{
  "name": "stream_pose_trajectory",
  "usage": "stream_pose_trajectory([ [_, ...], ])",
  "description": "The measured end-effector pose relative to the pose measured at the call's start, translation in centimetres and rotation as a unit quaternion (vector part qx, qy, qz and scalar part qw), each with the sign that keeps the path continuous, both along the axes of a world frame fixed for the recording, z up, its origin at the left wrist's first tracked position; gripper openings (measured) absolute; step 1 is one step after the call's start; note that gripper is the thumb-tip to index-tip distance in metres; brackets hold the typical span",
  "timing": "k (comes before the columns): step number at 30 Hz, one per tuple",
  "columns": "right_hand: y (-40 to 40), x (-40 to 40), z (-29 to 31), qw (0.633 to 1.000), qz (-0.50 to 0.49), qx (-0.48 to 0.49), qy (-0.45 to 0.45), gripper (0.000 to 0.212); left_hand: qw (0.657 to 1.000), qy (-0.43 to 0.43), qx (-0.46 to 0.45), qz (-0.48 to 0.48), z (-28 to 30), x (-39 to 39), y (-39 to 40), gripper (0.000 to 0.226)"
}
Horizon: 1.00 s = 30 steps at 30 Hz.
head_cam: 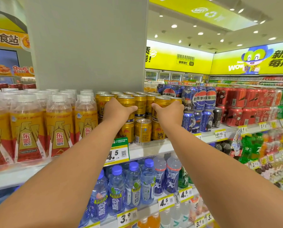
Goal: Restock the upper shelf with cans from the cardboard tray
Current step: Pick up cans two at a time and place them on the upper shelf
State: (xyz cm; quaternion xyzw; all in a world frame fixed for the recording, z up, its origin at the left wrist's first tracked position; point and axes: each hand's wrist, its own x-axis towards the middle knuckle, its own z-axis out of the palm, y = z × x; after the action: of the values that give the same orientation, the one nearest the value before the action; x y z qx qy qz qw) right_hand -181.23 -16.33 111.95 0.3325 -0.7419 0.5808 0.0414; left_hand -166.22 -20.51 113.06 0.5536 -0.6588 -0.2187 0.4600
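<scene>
Gold Red Bull cans (140, 104) stand two layers high on the upper shelf (152, 148). My left hand (117, 111) wraps around gold cans on the left side of the top layer. My right hand (169, 112) grips a gold can (162, 101) on the right side of that layer. Both arms reach up and forward. Between the hands, one top-layer can and the bottom-layer cans (143, 130) show. The cardboard tray is not in view.
Yellow-and-red drink bottles (58, 125) fill the shelf to the left. Blue Pepsi cans (198, 102) and red cola cans (236, 104) stand to the right. Water bottles (134, 185) line the shelf below. A grey pillar (88, 46) rises behind the cans.
</scene>
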Motion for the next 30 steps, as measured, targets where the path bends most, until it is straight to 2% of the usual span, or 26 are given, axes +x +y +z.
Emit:
stream_pose_trajectory([
  [5, 0.0, -1.1, -0.3, 0.999, 0.022, 0.014, 0.024, 0.064, 1.0, -0.003, -0.004, -0.025, -0.3, 0.6, -0.9, 0.101],
  [10, -0.7, -1.5, 0.6, 0.998, 0.037, 0.033, 0.043, 0.057, 1.0, 0.003, -0.006, -0.025, -0.4, 0.7, -1.0, 0.103],
  [24, -0.5, -1.0, -1.9, 0.997, 0.04, 0.056, 0.035, 0.062, 1.0, -0.011, 0.003, -0.005, -0.8, 0.1, -0.6, 0.099],
  [30, 0.0, -1.9, -2.0, 0.993, 0.065, 0.073, 0.069, 0.05, 0.999, -0.047, -0.005, 0.0, -1.0, 0.4, 0.3, 0.092],
])
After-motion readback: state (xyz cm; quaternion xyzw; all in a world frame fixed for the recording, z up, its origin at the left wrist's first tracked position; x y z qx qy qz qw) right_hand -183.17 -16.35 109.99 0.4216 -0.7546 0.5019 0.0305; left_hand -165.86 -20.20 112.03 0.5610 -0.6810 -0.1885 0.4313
